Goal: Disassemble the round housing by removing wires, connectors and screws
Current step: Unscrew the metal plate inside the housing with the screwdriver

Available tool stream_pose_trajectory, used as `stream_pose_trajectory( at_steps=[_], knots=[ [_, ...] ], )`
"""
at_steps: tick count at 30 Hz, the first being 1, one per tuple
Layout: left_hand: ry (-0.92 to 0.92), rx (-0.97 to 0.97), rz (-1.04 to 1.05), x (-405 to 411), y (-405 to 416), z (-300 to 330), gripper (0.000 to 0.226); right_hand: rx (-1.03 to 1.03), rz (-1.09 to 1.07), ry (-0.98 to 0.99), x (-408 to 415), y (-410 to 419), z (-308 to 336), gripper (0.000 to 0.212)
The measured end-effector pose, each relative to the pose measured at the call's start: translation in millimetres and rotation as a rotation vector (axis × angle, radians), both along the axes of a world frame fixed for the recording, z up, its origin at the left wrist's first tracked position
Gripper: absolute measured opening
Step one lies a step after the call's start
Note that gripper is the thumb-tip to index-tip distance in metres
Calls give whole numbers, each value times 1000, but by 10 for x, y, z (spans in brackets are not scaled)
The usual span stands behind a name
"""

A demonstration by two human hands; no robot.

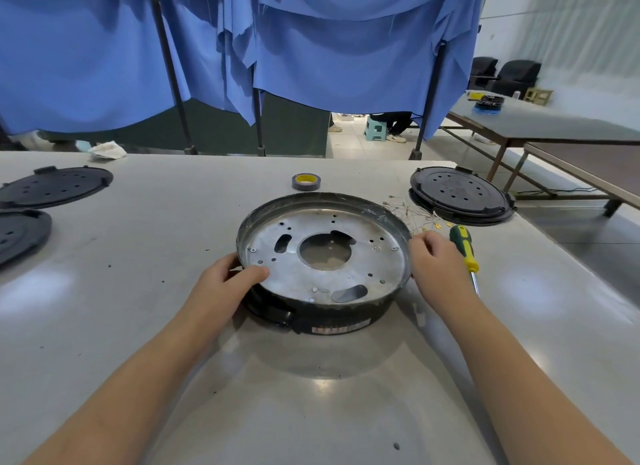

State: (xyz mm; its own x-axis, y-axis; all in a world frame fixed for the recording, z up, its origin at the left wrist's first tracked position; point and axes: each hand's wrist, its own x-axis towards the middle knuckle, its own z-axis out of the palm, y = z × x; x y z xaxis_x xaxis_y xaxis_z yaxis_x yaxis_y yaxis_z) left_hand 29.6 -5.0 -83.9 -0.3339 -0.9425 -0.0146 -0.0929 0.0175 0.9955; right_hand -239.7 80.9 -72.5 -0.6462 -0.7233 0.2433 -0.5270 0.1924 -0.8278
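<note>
Probably light, stiff sheet metal with thin edges: housing (323,256) mid-frame on counter (138,326), left hand (221,284) gripping its left rim, right hand (438,260) fingers curled against right rim.

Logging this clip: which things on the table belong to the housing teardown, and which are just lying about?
In the job:
round housing, gripped at its rim by the left hand and right hand
screwdriver
loose wires

Lying about:
tape roll
black lid at right
two black lids at left
crumpled cloth
</note>
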Motion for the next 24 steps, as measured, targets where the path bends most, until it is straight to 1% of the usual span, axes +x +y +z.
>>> stream_pose_trajectory(
  at_steps=[2,4,5,7,9,11,15,17,20,22,24],
  knots=[
    [-8,-5,0,-1,-7,-13,12,-6,-90,136,-77,31,21,30],
    [3,3,-3,-6,12,1,15,3,-210,243,-197,51,21,21],
    [8,8,-5,-6,19,5,20,37,-274,286,-263,55,10,20],
    [18,17,-13,-4,34,7,25,195,-375,337,-381,66,-23,35],
    [35,20,-22,0,39,3,25,369,-416,341,-453,77,-52,47],
    [48,27,-22,5,39,-2,23,443,-421,315,-511,68,-79,49],
    [38,20,-31,6,38,-2,26,375,-432,208,-579,50,-96,40],
    [42,12,-39,13,39,-6,23,366,-445,186,-592,50,-92,36],
    [35,20,-51,19,47,-3,26,332,-455,161,-610,64,-84,32],
    [35,20,-57,13,53,5,20,277,-453,146,-612,90,-81,32],
    [28,9,-58,9,60,16,16,175,-443,123,-589,115,-61,32]
  ],
)
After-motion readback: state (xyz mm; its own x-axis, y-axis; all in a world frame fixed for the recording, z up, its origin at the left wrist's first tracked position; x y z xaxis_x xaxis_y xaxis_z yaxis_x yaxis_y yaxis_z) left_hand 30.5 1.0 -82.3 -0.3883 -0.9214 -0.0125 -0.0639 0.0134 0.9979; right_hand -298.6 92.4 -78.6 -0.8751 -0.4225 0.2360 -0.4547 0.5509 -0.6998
